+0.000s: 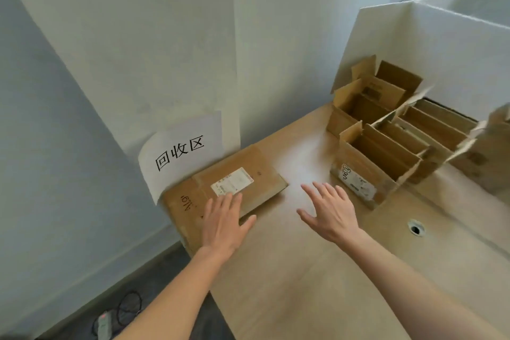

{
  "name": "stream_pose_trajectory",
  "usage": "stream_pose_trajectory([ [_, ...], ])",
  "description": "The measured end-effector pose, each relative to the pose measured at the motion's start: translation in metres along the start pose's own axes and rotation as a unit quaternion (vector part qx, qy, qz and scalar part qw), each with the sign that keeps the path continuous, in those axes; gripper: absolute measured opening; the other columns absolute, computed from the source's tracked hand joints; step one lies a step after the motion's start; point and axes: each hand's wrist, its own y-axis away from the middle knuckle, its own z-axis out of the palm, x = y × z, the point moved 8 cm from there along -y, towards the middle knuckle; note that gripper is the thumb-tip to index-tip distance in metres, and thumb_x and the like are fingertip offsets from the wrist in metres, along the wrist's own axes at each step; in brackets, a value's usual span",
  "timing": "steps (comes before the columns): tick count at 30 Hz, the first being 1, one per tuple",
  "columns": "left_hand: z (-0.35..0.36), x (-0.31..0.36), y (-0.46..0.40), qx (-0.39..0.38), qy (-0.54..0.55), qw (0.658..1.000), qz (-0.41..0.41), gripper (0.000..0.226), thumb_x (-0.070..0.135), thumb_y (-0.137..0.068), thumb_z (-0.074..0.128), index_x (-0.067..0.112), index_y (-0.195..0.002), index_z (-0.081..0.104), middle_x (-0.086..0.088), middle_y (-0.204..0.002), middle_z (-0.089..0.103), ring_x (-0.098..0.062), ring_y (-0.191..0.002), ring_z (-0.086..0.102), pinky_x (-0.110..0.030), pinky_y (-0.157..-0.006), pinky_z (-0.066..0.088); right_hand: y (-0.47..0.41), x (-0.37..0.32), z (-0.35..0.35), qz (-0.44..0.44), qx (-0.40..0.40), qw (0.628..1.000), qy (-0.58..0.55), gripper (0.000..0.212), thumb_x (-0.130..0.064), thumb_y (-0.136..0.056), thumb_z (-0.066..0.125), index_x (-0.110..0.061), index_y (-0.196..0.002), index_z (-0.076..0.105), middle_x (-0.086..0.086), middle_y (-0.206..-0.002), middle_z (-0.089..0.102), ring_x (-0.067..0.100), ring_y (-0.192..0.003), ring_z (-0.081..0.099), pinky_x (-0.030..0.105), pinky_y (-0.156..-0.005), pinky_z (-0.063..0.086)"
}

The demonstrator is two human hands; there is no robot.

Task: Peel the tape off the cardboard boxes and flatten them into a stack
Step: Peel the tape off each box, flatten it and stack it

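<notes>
A flattened cardboard box (248,171) with a white shipping label lies at the table's left end, against the wall. My left hand (225,222) rests on its near edge with fingers straight. My right hand (329,211) hovers flat and spread over the bare tabletop to the right, holding nothing. Several open cardboard boxes (383,152) with raised flaps stand in a cluster at the right, the nearest one bearing a white label on its front side.
A white paper sign (180,152) with black characters hangs on the wall behind the flat box. A white board (441,44) stands behind the open boxes. The wooden table (303,284) has a cable hole (416,228). A power strip (103,324) and cables lie on the floor at left.
</notes>
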Motion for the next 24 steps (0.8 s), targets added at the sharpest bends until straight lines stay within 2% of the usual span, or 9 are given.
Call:
stream_pose_trajectory([
  [3, -0.023, 0.058, 0.058, 0.013, 0.002, 0.999, 0.046, 0.072, 0.065, -0.101, 0.034, 0.025, -0.160, 0.025, -0.001, -0.167, 0.025, -0.020, -0.154, 0.020, -0.041, -0.126, 0.007, 0.096, 0.046, -0.053, 0.046, 0.026, 0.999, 0.007, 0.072, -0.074, -0.090, 0.039, -0.032, -0.148, 0.043, -0.003, -0.147, 0.053, 0.019, -0.135, 0.049, 0.040, -0.111, 0.038],
  [8, -0.075, 0.184, 0.153, 0.045, 0.021, 0.989, 0.137, 0.072, 0.067, -0.098, 0.041, 0.025, -0.156, 0.033, 0.002, -0.159, 0.038, -0.018, -0.147, 0.030, -0.039, -0.123, 0.015, 0.241, 0.108, -0.136, 0.110, 0.050, 0.993, 0.002, 0.072, -0.075, -0.092, 0.040, -0.035, -0.152, 0.038, -0.005, -0.156, 0.042, 0.018, -0.145, 0.037, 0.043, -0.121, 0.028],
  [11, -0.105, 0.259, 0.205, 0.055, 0.045, 0.981, 0.183, 0.073, 0.068, -0.097, 0.043, 0.026, -0.156, 0.034, 0.001, -0.160, 0.037, -0.018, -0.149, 0.029, -0.039, -0.123, 0.016, 0.313, 0.147, -0.180, 0.144, 0.051, 0.988, 0.013, 0.073, -0.076, -0.091, 0.041, -0.037, -0.152, 0.036, -0.005, -0.159, 0.038, 0.019, -0.148, 0.033, 0.045, -0.124, 0.022],
  [15, -0.129, 0.327, 0.248, 0.066, 0.051, 0.975, 0.205, 0.076, 0.068, -0.097, 0.044, 0.025, -0.158, 0.030, 0.000, -0.163, 0.033, -0.019, -0.151, 0.026, -0.039, -0.126, 0.015, 0.383, 0.198, -0.221, 0.169, 0.063, 0.983, 0.014, 0.073, -0.074, -0.090, 0.042, -0.037, -0.153, 0.034, -0.007, -0.159, 0.037, 0.016, -0.148, 0.030, 0.042, -0.124, 0.019],
  [19, -0.139, 0.408, 0.288, 0.077, 0.064, 0.971, 0.219, 0.078, 0.068, -0.096, 0.045, 0.025, -0.159, 0.027, 0.000, -0.164, 0.031, -0.020, -0.152, 0.024, -0.042, -0.126, 0.015, 0.450, 0.266, -0.246, 0.194, 0.070, 0.978, 0.005, 0.073, -0.073, -0.092, 0.040, -0.036, -0.154, 0.033, -0.006, -0.161, 0.034, 0.016, -0.149, 0.028, 0.043, -0.125, 0.017],
  [24, -0.121, 0.522, 0.340, 0.081, 0.068, 0.968, 0.226, 0.079, 0.069, -0.096, 0.045, 0.024, -0.159, 0.027, -0.001, -0.165, 0.029, -0.021, -0.153, 0.023, -0.043, -0.127, 0.013, 0.535, 0.363, -0.241, 0.192, 0.057, 0.980, 0.009, 0.074, -0.073, -0.091, 0.042, -0.035, -0.154, 0.034, -0.007, -0.160, 0.035, 0.016, -0.149, 0.029, 0.043, -0.125, 0.016],
])
